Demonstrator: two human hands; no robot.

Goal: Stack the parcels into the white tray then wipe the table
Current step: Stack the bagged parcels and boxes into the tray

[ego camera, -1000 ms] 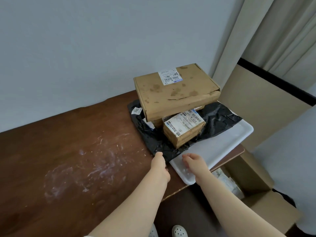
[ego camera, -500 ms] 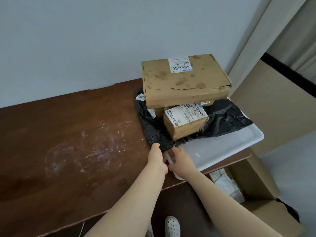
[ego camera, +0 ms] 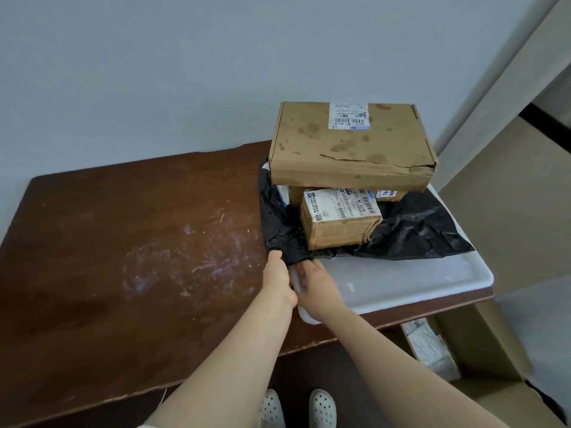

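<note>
**Bag corner worked at the tray's near-left rim**

The parcels are found stacked in the white tray (ego camera: 401, 282), which is set at the right end of the brown table (ego camera: 92, 304); a black bag (ego camera: 411, 233) is laid lowest, its long axis running left to right across the tray, and its left edge is draped over the tray's left rim towards the tabletop. A small box (ego camera: 340, 223) is seated on the bag, and a large box (ego camera: 349, 146) is carried above and behind it, partly on a further box that is mostly hidden.

The bag's near-left corner lies directly ahead of both hands and just beyond the fingertips; the tray's rim is seen between them. The left hand (ego camera: 278, 278) is placed on the table side and is the nearer to the overhang; the right hand (ego camera: 318, 285) is placed inside the tray.

Both forearms are stretched forward and converge at that corner. The left hand is curled, with its tip against the bag; the right hand's fingers are bent towards the same corner; whether the plastic is pinched by either cannot be told.

It is judged that stacking is nearly done and that the overhang is to be drawn rightward into the tray; white smears (ego camera: 191, 257) to the left are not yet wiped.
</note>
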